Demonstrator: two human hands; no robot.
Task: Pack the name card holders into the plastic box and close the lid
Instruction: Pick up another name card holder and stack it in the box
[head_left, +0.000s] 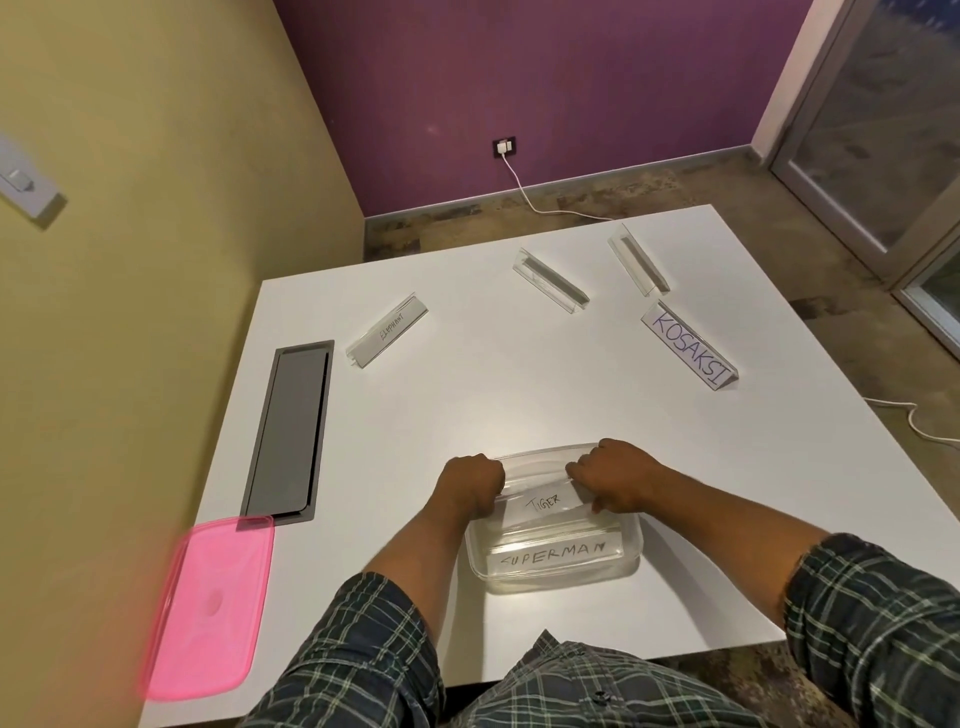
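Sleeves (878, 623): dark green plaid, at the bottom edge of the frame; bare forearms reach up from them toward the centre.
Plastic box (555, 579): clear, open-topped, low centre of the frame on the white table (519, 395), near the table's closest edge.
Holder marked SUPERMAN (556, 555): lies inside the box along its near wall.
Holder marked TIGER (544, 503): held over the far half of the box, between both hands, its lettering facing the camera.
Left hand (471, 483): fingers curled round the left end of the TIGER holder, at the box's left rim.
Right hand (615, 480): fingers curled, pinching the right end of the same holder, at the box's far right rim.
Pink lid (208, 608): translucent, flat on the table at lower left, well apart from the box; its near part is blurred.
Grey cable hatch (288, 431): long panel set into the table on the left, just beyond the lid.
Holder marked ELEPHANT (387, 330): upper left of centre, lying at an angle on the table.
Holder marked KOSAKSI (688, 345): right of centre, purple lettering, angled.
Two more clear holders: one upper centre (550, 280), one just right of it (638, 260), near the table's far edge; no writing shows.
White cable (524, 195): runs from a wall socket on the purple wall (519, 78) down to the floor.
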